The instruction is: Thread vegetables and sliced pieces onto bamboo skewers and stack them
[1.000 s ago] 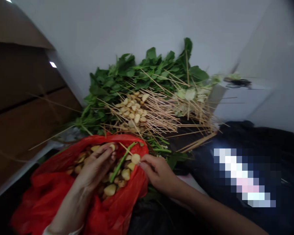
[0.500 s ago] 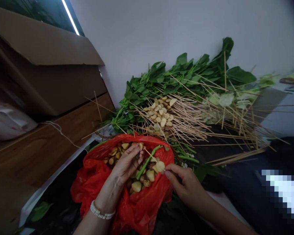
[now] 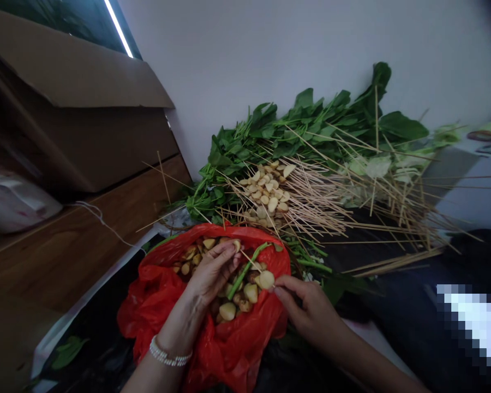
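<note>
Head view is looking down on two bare hands working over an open red plastic bag [image 3: 147, 311]. The right hand [image 3: 306, 308] is pinching a pale vegetable chunk [image 3: 265, 280] narrowly between thumb and fingertips [image 3: 279, 285], its wrist angled in from the lower right. A thin bamboo skewer [image 3: 249, 258] is running from that chunk toward the left hand [image 3: 215, 270], passing just beside a green stem piece [image 3: 243, 278]. The left hand's fingers [image 3: 225, 254] are curling close together above the bag's mouth, and they are hiding the skewer's far end, so I cannot tell whether they are gripping it. That forearm is rising from the bottom edge, with a beaded bracelet [image 3: 169, 356] around the wrist. More pale chunks [image 3: 228, 311] are lying inside the bag, partly hidden by the hands. Behind them, a loose pile of bamboo skewers [image 3: 311, 199] is lying across leafy greens [image 3: 311, 128] against a white wall [image 3: 270, 49]. A blurred patch [image 3: 474, 327] is obscuring the lower right corner.
</note>
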A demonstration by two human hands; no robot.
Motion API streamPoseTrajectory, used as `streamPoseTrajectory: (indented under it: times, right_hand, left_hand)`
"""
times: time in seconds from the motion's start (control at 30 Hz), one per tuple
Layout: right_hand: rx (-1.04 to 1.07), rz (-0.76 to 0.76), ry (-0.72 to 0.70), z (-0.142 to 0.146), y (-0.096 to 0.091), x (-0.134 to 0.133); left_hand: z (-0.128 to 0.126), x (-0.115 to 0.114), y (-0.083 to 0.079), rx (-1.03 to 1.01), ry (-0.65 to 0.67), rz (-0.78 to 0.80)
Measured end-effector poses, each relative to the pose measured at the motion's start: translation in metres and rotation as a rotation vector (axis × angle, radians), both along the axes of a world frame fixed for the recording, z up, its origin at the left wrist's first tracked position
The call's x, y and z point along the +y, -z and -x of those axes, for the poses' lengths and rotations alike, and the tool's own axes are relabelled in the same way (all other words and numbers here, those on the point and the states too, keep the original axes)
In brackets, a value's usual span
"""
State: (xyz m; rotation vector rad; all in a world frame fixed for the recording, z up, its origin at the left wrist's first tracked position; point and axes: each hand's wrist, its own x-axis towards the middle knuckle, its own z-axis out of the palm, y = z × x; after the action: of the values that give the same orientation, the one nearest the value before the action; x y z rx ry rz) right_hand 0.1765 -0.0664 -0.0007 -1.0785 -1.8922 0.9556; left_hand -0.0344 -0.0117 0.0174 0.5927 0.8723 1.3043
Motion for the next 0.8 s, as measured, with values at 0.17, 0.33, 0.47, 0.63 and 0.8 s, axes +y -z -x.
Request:
streamPoseTrajectory:
  times: [0.17,0.33,0.47,0.63,0.8]
  right_hand:
    - [0.007,-0.015,0.0,-0.0011,-0.0021,-0.0006]
    - [-0.045,-0.099,0.022,-0.0019,-0.0047,0.0027]
    - [-0.149,-0.167,0.067,-0.0033,-0.0053,0.0049]
    - [-0.188,-0.191,0.054,-0.0051,-0.0067,0.0039]
    - [-0.135,-0.187,0.056,-0.0065,-0.006,0.0059]
  left_hand:
    - [0.0017,0.0021,-0.0018,0.085,-0.034,0.014]
    - [0.0016,0.0058,-0.0015,0.2,-0.132,0.088]
    - [0.0016,0.0044,0.0006,0.284,-0.102,0.085]
    - [-0.0024,0.0006,-0.0005,0.374,-0.115,0.06]
    - [-0.0074,0.0014,-0.0018,0.295,-0.073,0.055]
